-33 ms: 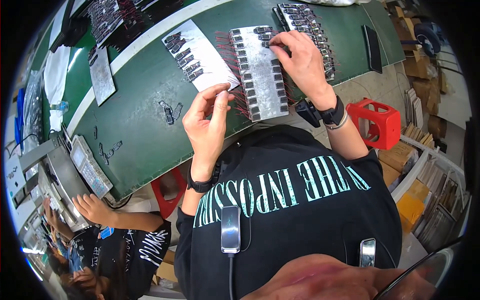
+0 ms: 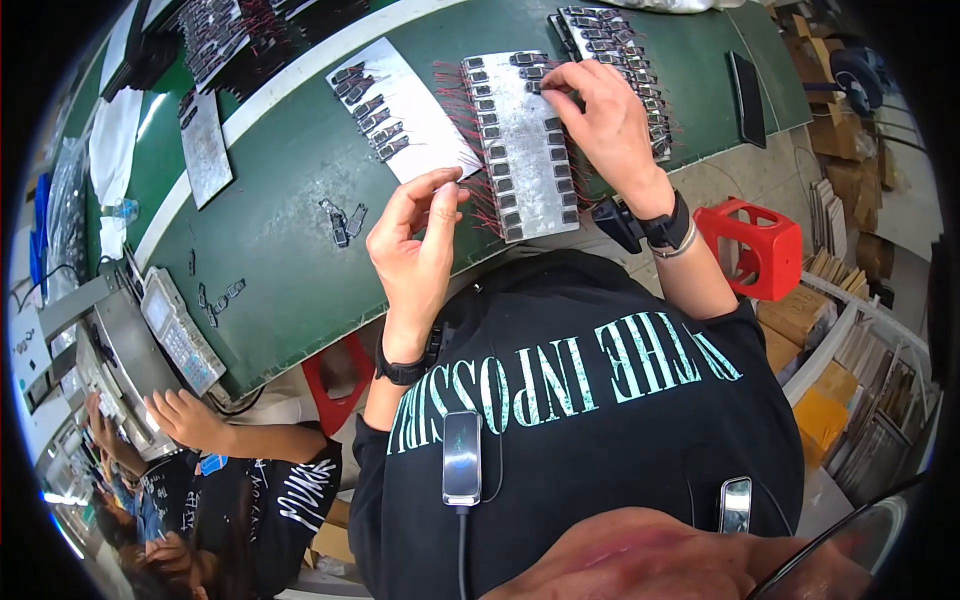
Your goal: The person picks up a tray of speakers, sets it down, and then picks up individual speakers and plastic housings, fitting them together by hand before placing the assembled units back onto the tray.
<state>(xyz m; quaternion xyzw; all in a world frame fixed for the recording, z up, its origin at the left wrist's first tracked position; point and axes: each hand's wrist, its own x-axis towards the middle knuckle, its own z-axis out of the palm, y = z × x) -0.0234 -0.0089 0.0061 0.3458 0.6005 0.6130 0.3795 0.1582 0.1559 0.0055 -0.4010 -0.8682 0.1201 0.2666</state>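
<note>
A grey metal plate [image 2: 530, 150] lies before me, with small black rectangular parts [image 2: 555, 155] along both long sides and thin red wires sticking out. Over its upper right part, my right hand [image 2: 612, 125] pinches one small black part [image 2: 534, 87] between thumb and fingertips, at the plate's surface. My left hand [image 2: 415, 240] is raised beside the plate's lower left, fingers curled and thumb close to the forefinger; whatever is at its fingertips is too small to make out. Left of the plate, a white sheet [image 2: 410, 85] bears several black parts [image 2: 376, 118].
Another loaded plate [image 2: 610, 45] lies at the back right, near a black flat object [image 2: 745, 95]. Loose black parts [image 2: 342, 222] lie on the green table [image 2: 290, 270]. A red stool [image 2: 750, 245] stands at right. At lower left, a co-worker's hand [image 2: 188, 418] is near a keypad device [image 2: 180, 330].
</note>
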